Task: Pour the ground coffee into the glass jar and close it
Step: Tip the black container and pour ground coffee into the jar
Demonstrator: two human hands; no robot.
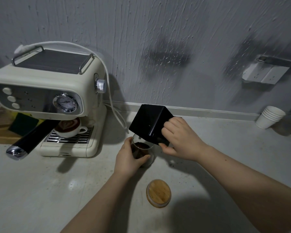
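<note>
Right now your left hand (127, 156) is wrapped around the glass jar (142, 151) at the centre of the frame, thumb across its near side and fingers curled behind, holding it upright on the desk (40, 190). Your right hand (180, 139) grips a black square container (149, 122) by its lower right edge, thumb underneath and fingers folded over the top face. You have it tipped steeply, so its open corner hangs directly over the jar's mouth. Ground coffee (140, 146) is heaped dark inside the jar, up near the rim. Both forearms reach in from the bottom of the frame, the right one crossing from the lower right.

Just below the jar, towards the bottom centre, the round wooden lid (158, 193) lies flat on the desk, apart from both hands. A few dark grains are scattered on the pale surface to the right of the jar.

At the left stands a cream espresso machine (45, 98) with a round gauge, and a white cup (69, 129) with latte art sits on its drip tray. A black portafilter handle (32, 137) juts towards the lower left. Behind everything runs a grey, roughly textured wall (158, 39), with a white socket (264, 74) at the upper right and a stack of paper cups (270, 116) tilted at the right edge.
</note>
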